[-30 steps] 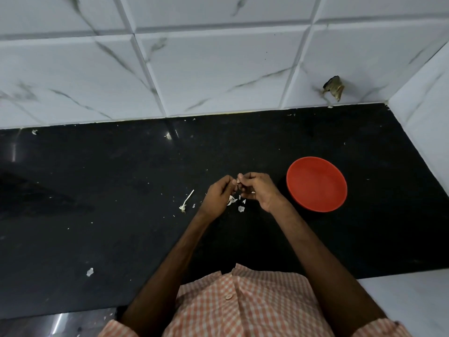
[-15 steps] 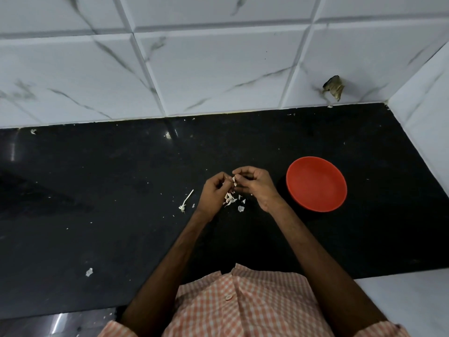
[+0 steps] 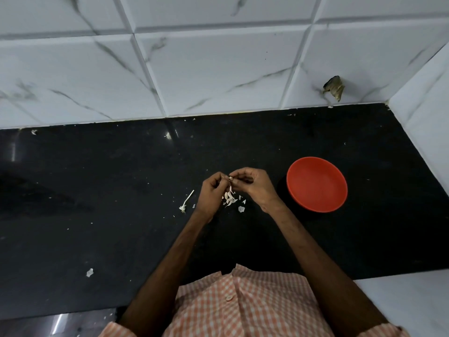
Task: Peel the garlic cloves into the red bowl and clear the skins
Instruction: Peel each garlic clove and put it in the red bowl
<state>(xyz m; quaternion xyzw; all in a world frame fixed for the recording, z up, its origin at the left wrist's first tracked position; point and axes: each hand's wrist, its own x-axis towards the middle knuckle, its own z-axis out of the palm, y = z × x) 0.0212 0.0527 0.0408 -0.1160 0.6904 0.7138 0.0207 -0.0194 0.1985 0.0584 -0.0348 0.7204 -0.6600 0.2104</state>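
A kitchen: black stone counter point(image 3: 97, 190) against marbled wall tiles point(image 3: 218, 69).

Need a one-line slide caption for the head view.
Peeling garlic: left hand and right hand pinch a garlic clove above skins on the black counter; red bowl sits empty beside them.

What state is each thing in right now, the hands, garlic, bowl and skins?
left hand: pinching the garlic clove.
right hand: pinching the same clove.
garlic clove: held between both hands.
red bowl: upright, looks empty.
skins: scattered on the counter under the hands.
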